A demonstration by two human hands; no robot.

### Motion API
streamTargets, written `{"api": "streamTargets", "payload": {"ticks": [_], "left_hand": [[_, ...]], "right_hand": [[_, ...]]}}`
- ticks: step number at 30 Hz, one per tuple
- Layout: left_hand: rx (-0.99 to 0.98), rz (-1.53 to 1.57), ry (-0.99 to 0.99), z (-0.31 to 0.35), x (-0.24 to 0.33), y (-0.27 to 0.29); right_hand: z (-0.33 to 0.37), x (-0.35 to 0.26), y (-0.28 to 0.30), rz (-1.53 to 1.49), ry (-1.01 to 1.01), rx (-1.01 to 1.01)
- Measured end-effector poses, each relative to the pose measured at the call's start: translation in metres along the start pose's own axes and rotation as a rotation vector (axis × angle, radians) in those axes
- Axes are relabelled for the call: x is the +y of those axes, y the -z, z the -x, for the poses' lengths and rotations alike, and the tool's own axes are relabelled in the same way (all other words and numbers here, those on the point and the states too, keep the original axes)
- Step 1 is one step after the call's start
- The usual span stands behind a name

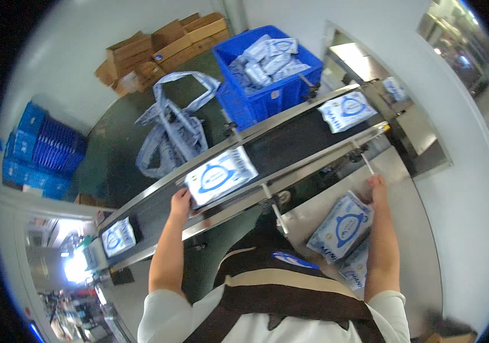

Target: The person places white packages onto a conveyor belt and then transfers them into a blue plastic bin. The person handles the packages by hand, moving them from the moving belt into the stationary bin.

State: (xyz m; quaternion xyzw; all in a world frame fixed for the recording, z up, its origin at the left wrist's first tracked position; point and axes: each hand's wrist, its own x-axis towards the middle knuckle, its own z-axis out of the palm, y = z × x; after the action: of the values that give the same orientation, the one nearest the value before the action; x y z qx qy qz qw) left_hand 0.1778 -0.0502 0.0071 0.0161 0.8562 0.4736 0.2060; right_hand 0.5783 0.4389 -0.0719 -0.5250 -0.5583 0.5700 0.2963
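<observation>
On the black conveyor belt (281, 143), a white soft pack (220, 176) with a blue oval print lies in front of me. My left hand (181, 201) is at its near left corner, fingers curled and seemingly gripping the edge. To the right, my right hand (377, 187) is over a steel side table (410, 228), beside the tip of a thin metal rod (368, 163). Its fingers are bent, but what they touch is unclear. Just left of that wrist, a similar pack (342, 227) rests on the steel table, partly covering another pack (357, 268).
More packs ride the belt, one (347, 111) far right and one (118, 236) far left. Behind the belt stands a blue crate (237, 106) full of packs. A pale strapped bag (170, 134), cardboard boxes (170, 46) and stacked blue crates (44, 148) are on the floor.
</observation>
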Motion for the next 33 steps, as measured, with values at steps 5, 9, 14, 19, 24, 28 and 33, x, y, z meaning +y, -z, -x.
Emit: {"api": "streamTargets", "payload": {"ticks": [5,9,14,19,24,28,33], "left_hand": [[-0.004,0.378,-0.223,0.029,0.02,0.034],[-0.061,0.227,-0.418,0.067,0.158,0.018],[-0.173,0.21,-0.593,-0.001,0.298,0.0],[-0.038,1.263,-0.399,-0.093,0.408,-0.018],[-0.311,0.51,-0.404,-0.029,0.271,-0.069],[-0.259,0.117,-0.164,-0.001,0.113,-0.055],[-0.242,0.412,0.21,0.029,0.053,-0.041]], "right_hand": [[0.01,-0.017,-0.007,0.018,-0.016,0.01],[0.011,-0.01,0.004,0.028,-0.038,0.017],[0.009,-0.006,0.004,0.033,-0.001,0.021],[0.018,-0.018,-0.009,-0.057,-0.007,-0.017],[0.019,-0.017,0.006,-0.03,-0.062,0.02],[0.019,-0.014,0.004,-0.025,-0.108,0.034],[0.046,-0.069,-0.073,0.779,0.57,0.407]]}}
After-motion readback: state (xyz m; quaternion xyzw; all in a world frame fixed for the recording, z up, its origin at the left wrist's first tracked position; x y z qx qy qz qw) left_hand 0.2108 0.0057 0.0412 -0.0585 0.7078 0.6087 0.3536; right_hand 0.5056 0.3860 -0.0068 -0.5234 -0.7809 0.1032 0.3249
